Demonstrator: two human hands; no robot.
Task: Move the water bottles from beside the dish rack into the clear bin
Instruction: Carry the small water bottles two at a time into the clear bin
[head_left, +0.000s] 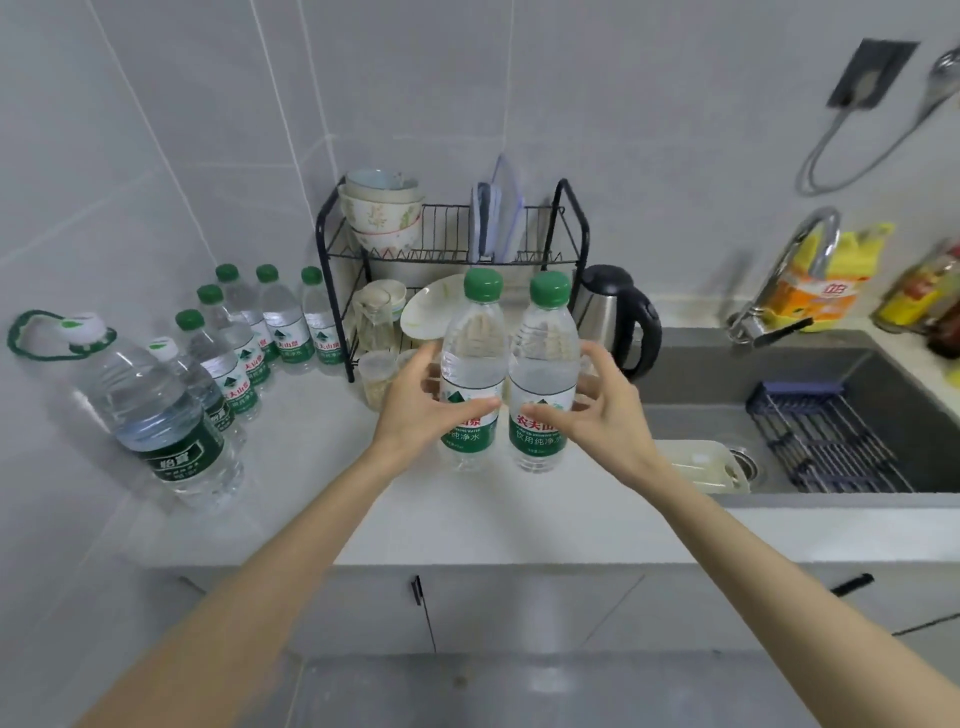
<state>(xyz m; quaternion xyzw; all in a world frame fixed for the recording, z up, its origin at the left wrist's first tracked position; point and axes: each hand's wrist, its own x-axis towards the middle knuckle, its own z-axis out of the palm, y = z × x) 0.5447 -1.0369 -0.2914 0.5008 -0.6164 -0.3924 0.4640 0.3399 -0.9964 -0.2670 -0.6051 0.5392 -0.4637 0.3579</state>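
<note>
Two green-capped water bottles stand upright side by side in front of the black dish rack (332, 291). My left hand (421, 410) grips the left bottle (474, 353) around its label. My right hand (597, 410) grips the right bottle (545, 358) the same way. Both bottles are over the white counter (322, 499); I cannot tell whether they touch it. Several more small green-capped bottles (280, 322) stand in a cluster left of the rack. No clear bin is in view.
A large water jug (161, 415) and a smaller white-capped bottle (192, 379) stand at the counter's left. The rack holds bowls, plates and cups. A kettle (623, 317) sits right of it. A grey sink (779, 415) with a faucet (800, 260) and blue wire basket (826, 436) lies to the right.
</note>
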